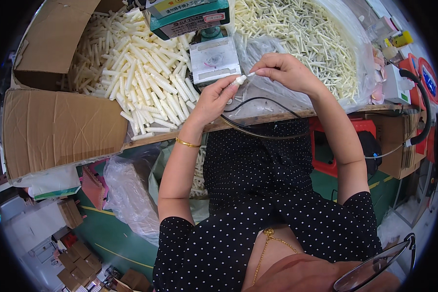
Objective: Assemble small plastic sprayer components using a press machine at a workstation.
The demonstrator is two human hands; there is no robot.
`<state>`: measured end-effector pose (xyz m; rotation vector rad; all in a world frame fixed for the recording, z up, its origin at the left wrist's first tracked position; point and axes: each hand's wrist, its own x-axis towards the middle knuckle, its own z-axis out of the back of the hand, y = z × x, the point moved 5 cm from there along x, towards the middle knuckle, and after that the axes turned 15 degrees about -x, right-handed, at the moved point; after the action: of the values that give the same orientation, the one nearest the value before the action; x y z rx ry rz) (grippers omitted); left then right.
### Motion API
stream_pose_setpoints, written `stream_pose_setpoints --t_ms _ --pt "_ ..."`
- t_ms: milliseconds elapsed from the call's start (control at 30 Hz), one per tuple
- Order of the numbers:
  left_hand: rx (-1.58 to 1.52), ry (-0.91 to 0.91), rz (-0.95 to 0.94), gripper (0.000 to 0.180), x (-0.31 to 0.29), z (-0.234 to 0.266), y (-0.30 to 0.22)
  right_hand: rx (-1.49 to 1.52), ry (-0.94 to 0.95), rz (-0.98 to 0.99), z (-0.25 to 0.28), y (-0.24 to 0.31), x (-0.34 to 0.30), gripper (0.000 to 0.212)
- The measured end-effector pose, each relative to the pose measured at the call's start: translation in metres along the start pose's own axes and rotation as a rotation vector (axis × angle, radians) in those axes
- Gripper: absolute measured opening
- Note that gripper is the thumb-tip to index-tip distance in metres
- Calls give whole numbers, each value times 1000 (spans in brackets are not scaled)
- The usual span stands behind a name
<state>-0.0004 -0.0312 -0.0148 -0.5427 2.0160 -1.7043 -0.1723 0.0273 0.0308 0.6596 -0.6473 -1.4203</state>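
A wooden workbench (pixel 277 117) stands over green flooring (pixel 117 238); cardboard boxes (pixel 78 258) sit stacked below left.

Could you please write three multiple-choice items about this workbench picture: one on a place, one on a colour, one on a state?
1. Where does the pile of ribbed white plastic tubes lie?
A. left of the small grey metal machine
B. on the green floor
C. inside the clear bag

2. What colour is the bangle on the left wrist?
A. red
B. gold
C. black

3. What are the left hand and right hand doing?
A. resting flat
B. lifting the cardboard flap
C. pinching one small white plastic piece together

Answers: 1 A, the heap spreads left of the machine; 2 B, it shines yellow; 3 C, both sets of fingertips meet on the piece.
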Motion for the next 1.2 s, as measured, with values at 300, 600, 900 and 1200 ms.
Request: stream_pose_setpoints --t_ms 300,600,900,1200 --pt "276 39 -91 28 0 -10 -9 -453 -53 253 0 24 -2 15" --pt "254 84 -117 27 -3 -11 -10 -322 -2 170 0 24 -3 16" --pt "-463 201 278 27 -10 -19 11 -316 16 336 -1 35 -9 11" --pt "-49 116 52 28 -2 -22 -2 -407 14 315 4 38 -7 12"
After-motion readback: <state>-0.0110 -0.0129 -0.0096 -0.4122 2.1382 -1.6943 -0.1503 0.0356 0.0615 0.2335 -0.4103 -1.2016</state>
